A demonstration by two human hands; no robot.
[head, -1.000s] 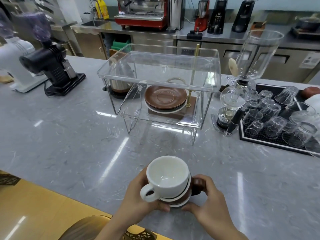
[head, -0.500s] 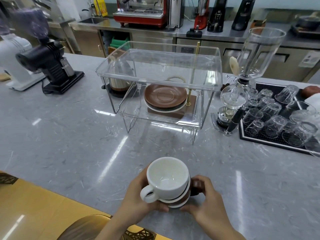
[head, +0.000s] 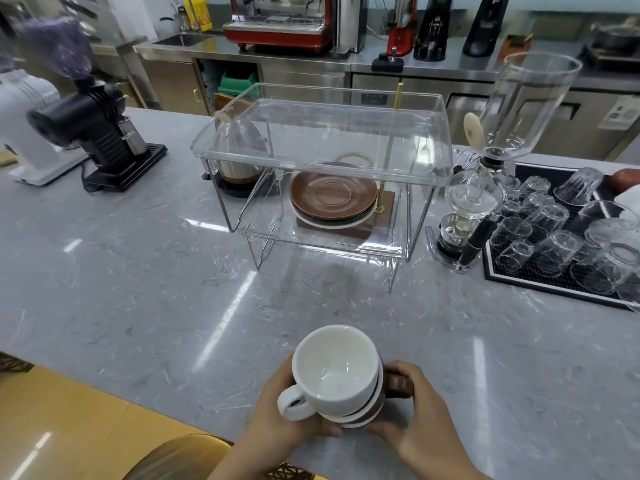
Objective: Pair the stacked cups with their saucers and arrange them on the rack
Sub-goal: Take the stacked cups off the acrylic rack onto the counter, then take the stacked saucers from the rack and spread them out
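Two bare hands cradle a stack of cups (head: 341,382) at the near edge of the grey marble tabletop (head: 145,292), the left hand (head: 280,407) wrapped around the stack's left side below the handle of the white cup (head: 334,367) on top, the right hand (head: 419,410) closed on the right side with the thumb laid over the brown handle of the brown cup (head: 388,393) nested lower down. At least one more white rim shows between them; how many cups the stack holds cannot be told. The saucers (head: 333,199), brown ones over a white one, sit piled on the lower shelf of the clear plastic rack (head: 322,133) toward the tabletop's far edge, well apart from the cups, while the rack's upper tray stands bare. Glazed ceramic of this kind is likely stiff, fairly heavy as a stack, smooth enough to slip and quick to chip, so the nested cups seem best lifted apart one at a time, each by its handle or with fingers around the bowl while the other hand steadies the rest. The saucers probably want a pinch at the rim. An upturned crowd of drinking glasses (head: 554,237) on a black mat and a glass coffee siphon (head: 474,202) stand just right of the rack, a likely hazard for any wide reach.
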